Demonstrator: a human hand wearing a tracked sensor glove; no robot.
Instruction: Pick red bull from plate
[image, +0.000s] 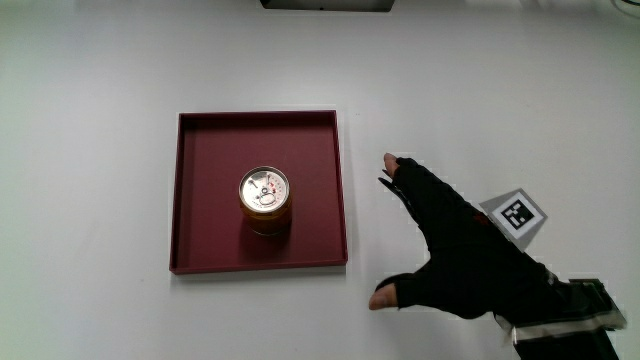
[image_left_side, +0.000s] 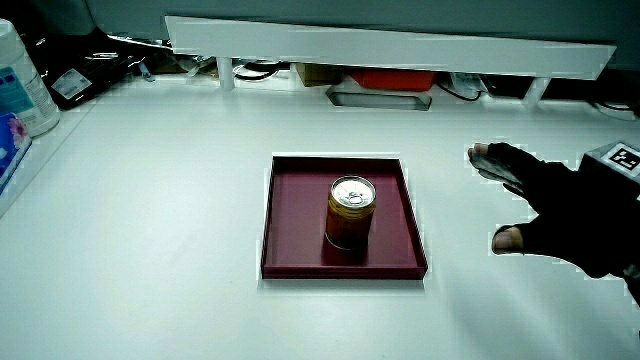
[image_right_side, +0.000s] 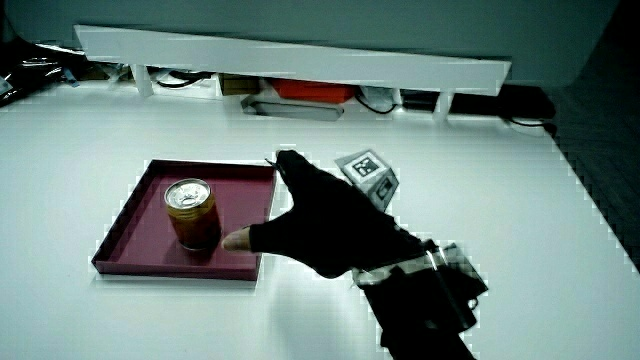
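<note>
Table: white table (image: 120, 80) runs up to a low white partition (image_left_side: 390, 45) with clutter under it.
Plate: a dark red square plate (image: 205, 150) with a raised rim sits on the table.
Can: the can (image: 265, 198) stands upright inside the plate, near the plate's middle, gold-sided, pull-tab up.
Hand: the hand (image: 460, 245) is just beside the plate, over bare table, fingers spread wide, thumb out, holding nothing, clear of the can.
Cube: a patterned cube (image: 516, 214) rides on the hand's back.
</note>
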